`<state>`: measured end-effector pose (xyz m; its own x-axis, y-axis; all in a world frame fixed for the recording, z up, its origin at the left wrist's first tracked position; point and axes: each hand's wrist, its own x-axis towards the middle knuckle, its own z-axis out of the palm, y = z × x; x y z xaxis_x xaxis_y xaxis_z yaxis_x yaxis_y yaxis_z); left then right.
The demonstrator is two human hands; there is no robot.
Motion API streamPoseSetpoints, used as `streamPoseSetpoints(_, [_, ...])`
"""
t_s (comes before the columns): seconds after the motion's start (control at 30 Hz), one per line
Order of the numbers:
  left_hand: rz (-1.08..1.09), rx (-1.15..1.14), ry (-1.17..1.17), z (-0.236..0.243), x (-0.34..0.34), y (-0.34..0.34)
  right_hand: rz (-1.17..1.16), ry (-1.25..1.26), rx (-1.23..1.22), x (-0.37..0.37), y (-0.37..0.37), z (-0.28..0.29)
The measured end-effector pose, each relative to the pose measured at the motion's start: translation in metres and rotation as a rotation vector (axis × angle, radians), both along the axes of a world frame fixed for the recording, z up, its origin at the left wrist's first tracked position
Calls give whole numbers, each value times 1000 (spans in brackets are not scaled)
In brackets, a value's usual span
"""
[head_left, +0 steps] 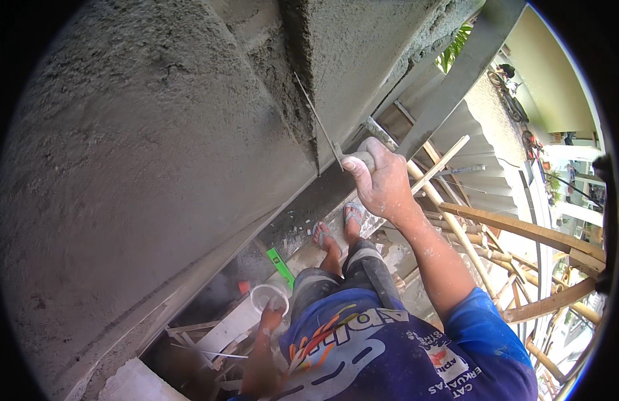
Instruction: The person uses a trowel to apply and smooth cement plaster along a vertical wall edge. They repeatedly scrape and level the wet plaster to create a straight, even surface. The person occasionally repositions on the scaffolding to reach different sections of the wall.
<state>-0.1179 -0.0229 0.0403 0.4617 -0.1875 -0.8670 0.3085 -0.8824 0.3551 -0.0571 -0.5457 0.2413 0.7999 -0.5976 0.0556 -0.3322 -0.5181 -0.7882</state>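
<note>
1. the right hand (383, 184) is clenched around the handle of a trowel (319, 120), up against the grey plastered wall (155, 147). the handle sits inside the fist, so only its end shows near the thumb.
2. the trowel blade runs up and to the left from the fingers, a thin edge seen almost side-on. its long axis goes from the fist toward the upper left, along the corner where two plastered faces meet, and its tip points up along that corner.
3. the blade appears to touch the plaster, though the exact contact line is too thin to tell.
4. the left hand (272, 314) hangs low, well apart from the trowel, its fingers curled over the rim of a white bucket (266, 294) down by the knees. the right hand is the nearer one to the wall corner.
5. both feet in sandals (336, 230) stand on a plank of the bamboo scaffold (496, 234), just below the right hand.
</note>
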Motion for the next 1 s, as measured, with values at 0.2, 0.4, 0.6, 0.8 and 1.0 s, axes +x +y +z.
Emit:
streamPoseSetpoints(0.2, [57, -23, 41, -4, 5, -8, -40, 162, 68, 4, 2, 1])
streamPoseSetpoints(0.4, [21, -8, 13, -1, 4, -15, -32, 246, 102, 2, 9, -4])
streamPoseSetpoints(0.6, [-61, -22, -11, -5, 5, -15, -52, 135, 32, 2, 10, 5])
streamPoseSetpoints(0.8, [-4, 10, 14, 8, 9, -25, -80, 237, 99, 2, 12, 15])
streamPoseSetpoints(1.0, [-1, -16, 30, 15, 16, -35, -76, 280, 168, 6, 16, 27])
